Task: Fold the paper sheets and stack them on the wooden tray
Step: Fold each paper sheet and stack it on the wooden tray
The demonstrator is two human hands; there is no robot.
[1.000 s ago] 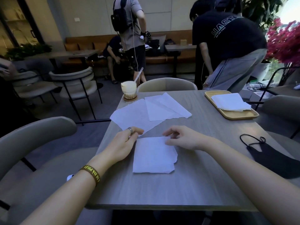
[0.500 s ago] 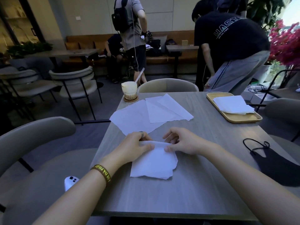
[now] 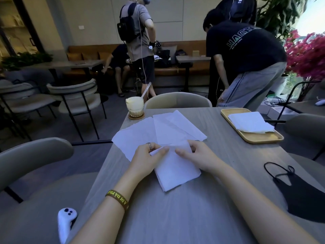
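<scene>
Step in hand: folding one paper sheet at the centre of the frame, on the surface.
Left hand: fingers pinched on the sheet's upper left edge.
Right hand: curled fingers grip the upper right edge.
Unfolded sheets: just above the hands.
Wooden tray: upper right, already carrying folded paper.
Next move: probably pressing the crease flat, then carrying the sheet to the tray.

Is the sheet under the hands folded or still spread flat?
Folded: the sheet shows doubled edges at its near corner, and both hands pinch its far edge.
</scene>
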